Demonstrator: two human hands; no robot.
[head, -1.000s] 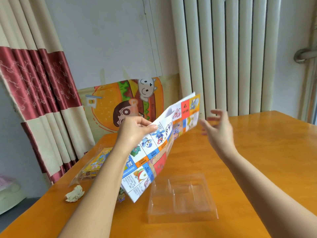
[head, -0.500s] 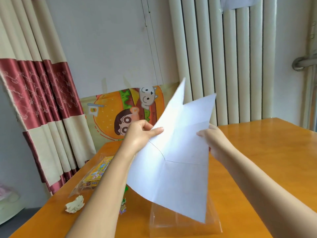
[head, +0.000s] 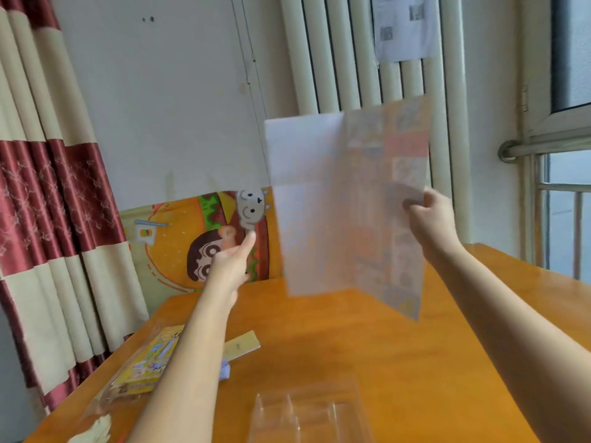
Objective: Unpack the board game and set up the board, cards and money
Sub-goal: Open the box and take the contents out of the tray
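Far to the left of the game board [head: 345, 203] hangs a red and cream striped curtain [head: 48, 187]. Lower, and also well to the left of the board, a crumpled paper scrap [head: 92, 430] lies on the orange desk [head: 367, 346]. A yellow game pack [head: 150, 362] in clear wrapping lies near the scrap. Behind the desk, to the left of the board, a cartoon burger poster [head: 198, 244] leans against the wall.

The left hand [head: 230, 263] is raised just left of the board. Its fingers are straight and released, it holds nothing, and a gap separates it from the board's left edge. Below that hand, on the desk, lie a pale flat strip [head: 243, 346] and a small bluish piece [head: 225, 369] that is too blurred to identify.

The board is a thin folded sheet held upright in the air above the desk, partly opened and blurred. Its left panel shows a plain white back, and its right panel shows faint coloured squares. Directly below the board, a clear plastic tray [head: 307, 417] sits on the desk. Behind the board stands a white ribbed radiator [head: 319, 59].

The right hand [head: 428, 215] is grasping the board's right edge, with the fingers curled around it. Further right of the board is a window [head: 569, 59].
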